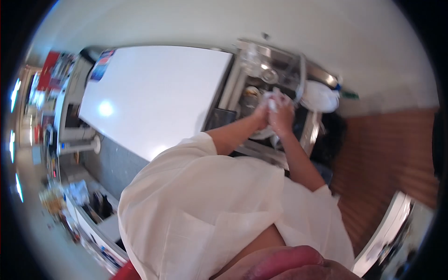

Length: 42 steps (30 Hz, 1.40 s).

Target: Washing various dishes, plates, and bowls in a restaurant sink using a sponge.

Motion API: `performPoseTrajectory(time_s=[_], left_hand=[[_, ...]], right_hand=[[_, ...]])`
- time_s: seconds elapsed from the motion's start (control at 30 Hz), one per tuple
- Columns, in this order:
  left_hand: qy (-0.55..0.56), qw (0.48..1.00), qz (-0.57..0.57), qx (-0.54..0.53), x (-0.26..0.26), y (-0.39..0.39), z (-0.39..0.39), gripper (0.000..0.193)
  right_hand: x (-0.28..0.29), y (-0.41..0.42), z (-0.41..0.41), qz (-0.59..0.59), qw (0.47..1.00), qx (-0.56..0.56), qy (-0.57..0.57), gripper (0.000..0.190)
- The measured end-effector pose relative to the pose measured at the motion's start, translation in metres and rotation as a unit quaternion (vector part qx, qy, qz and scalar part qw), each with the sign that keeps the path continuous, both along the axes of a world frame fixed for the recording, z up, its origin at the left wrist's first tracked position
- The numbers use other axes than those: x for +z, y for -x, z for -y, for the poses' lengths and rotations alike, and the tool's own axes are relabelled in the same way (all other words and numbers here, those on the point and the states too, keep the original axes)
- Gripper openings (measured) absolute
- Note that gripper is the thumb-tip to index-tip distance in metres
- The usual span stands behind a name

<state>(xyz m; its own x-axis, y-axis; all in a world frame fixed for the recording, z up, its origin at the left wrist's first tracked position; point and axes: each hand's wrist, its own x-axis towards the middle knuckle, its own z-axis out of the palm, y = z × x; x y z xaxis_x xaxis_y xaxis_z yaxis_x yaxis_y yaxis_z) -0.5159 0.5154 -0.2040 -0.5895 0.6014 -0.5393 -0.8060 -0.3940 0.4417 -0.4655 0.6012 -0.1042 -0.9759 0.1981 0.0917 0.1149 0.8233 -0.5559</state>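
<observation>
Over a metal sink (310,134), my left hand (259,114) and my right hand (284,113) are pressed together, fingers bent around each other. White matter (272,101), either suds or a wet cloth, shows between and on the fingers; blur hides which. Whether a solid thing lies inside the hands I cannot tell. Below and left of them, a glass jar (249,101) stands in the sink. A whitish dish (263,134) shows partly under my wrists. A pale curved faucet spout or hose (301,75) comes down just right of the hands.
Clear glassware (250,59) and a round glass piece (269,75) stand at the sink's back. A white plate or lid (319,96) leans at the right rim. A large white tabletop (157,94) adjoins on the left. A black bag-like thing (330,136) hangs right of the sink, above wooden flooring (381,150).
</observation>
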Motion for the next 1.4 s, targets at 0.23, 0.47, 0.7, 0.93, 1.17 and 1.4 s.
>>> performPoseTrajectory(time_s=[0.23, 0.47, 0.7, 0.93, 1.17, 1.4], left_hand=[[-0.214, 0.973, -0.071, 0.053, 0.017, 0.011, -0.009, 0.038], [-0.028, 0.991, 0.1, 0.088, 0.023, 0.019, -0.015, 0.039], [-0.019, 0.994, 0.073, 0.084, -0.004, 0.025, -0.032, 0.023], [-0.085, 0.983, 0.057, 0.152, -0.021, 0.018, -0.041, 0.035], [0.019, 0.994, -0.023, 0.102, 0.048, -0.021, -0.019, 0.051], [-0.076, 0.993, -0.042, 0.076, 0.038, -0.018, -0.021, 0.062]], right_hand=[[-0.02, -0.001, -0.007, -0.016, 0.998, 0.059, -0.011, 0.044], [-0.021, 0.014, -0.012, -0.104, 0.948, 0.089, 0.288, 0.027], [-0.024, 0.018, -0.017, -0.34, 0.933, 0.113, 0.03, 0.022], [-0.006, 0.012, -0.008, -0.204, 0.957, 0.088, 0.186, 0.029], [-0.015, 0.039, -0.027, -0.041, 0.983, 0.068, 0.163, 0.034], [-0.033, 0.03, -0.03, -0.041, 0.993, 0.096, -0.058, 0.043]])
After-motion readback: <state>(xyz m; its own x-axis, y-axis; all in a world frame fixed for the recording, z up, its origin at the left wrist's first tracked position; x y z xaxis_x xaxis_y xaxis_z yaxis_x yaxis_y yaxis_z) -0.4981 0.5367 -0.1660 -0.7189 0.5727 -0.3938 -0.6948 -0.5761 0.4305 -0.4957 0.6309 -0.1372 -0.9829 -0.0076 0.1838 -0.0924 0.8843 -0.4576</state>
